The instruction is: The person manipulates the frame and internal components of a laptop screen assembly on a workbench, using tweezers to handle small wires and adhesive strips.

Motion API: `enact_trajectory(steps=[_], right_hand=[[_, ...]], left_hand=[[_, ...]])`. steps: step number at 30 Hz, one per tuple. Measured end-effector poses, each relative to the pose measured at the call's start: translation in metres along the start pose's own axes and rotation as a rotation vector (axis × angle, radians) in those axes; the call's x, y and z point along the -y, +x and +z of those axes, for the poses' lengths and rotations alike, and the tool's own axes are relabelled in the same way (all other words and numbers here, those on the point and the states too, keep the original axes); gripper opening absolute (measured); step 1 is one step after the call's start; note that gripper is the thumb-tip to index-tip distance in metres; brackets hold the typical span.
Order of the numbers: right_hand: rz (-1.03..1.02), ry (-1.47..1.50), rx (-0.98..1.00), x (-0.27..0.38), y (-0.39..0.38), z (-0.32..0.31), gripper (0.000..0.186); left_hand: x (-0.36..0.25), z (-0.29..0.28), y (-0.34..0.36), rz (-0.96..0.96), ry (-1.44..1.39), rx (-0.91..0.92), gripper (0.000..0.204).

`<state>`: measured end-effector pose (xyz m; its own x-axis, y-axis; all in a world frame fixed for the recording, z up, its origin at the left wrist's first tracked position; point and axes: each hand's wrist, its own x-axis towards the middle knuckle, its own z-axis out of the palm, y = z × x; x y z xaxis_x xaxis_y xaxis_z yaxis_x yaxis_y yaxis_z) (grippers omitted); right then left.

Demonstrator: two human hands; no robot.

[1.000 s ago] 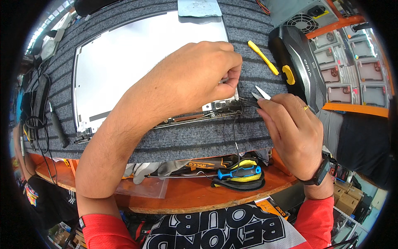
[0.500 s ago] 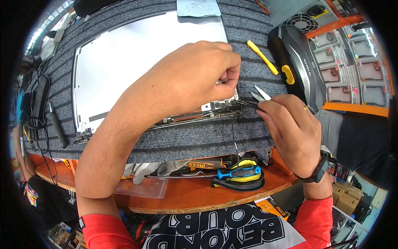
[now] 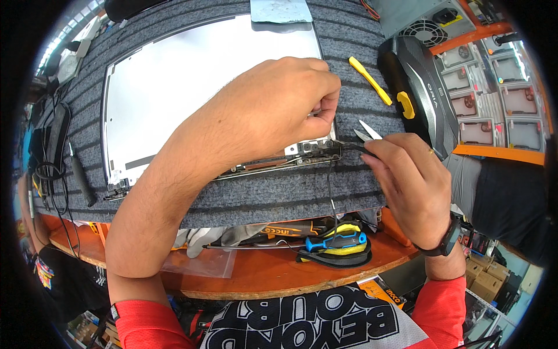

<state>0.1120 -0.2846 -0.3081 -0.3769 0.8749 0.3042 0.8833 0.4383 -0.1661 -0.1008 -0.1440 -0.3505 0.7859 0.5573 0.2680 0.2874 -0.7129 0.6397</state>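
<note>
A large laptop screen panel [image 3: 168,93] with a pale, bare surface lies on the ribbed grey mat [image 3: 273,203]. My left forearm crosses it, and my left hand [image 3: 285,96] is closed at its right edge, fingers curled down; whatever they pinch is hidden. Beside that hand, at the panel's near right corner, is a dark metal hinge [image 3: 317,149]. My right hand [image 3: 412,180] grips slim black tweezers [image 3: 357,146], their tips at the hinge. Two pale pointed tips [image 3: 368,130] also stick out past its fingers. A thin dark cable [image 3: 331,189] hangs from the hinge over the mat's edge.
Right of the panel lie a yellow pry tool [image 3: 370,80] and a black case [image 3: 415,93]. A light blue pad [image 3: 282,11] overlaps the panel's far edge. A dark-handled tool [image 3: 81,177] lies left. Below, an orange shelf [image 3: 261,282] holds a blue screwdriver [image 3: 337,241].
The view has shifted very slightly. My right hand and the tweezers stay almost in place at the hinge, and my left hand keeps its curled pose.
</note>
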Motion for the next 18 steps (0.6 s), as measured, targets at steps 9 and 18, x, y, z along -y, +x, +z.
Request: enact_trajectory(steps=[9,18], right_hand=[[0.219,0.561,-0.186,-0.026,0.004,-0.018,0.02],[0.133,0.928,-0.319,-0.018,0.023,0.003,0.017]], left_hand=[[0.001,-0.001,0.001,0.039,-0.02,0.0,0.014],[-0.001,-0.006,0.002,0.003,-0.009,0.061,0.018]])
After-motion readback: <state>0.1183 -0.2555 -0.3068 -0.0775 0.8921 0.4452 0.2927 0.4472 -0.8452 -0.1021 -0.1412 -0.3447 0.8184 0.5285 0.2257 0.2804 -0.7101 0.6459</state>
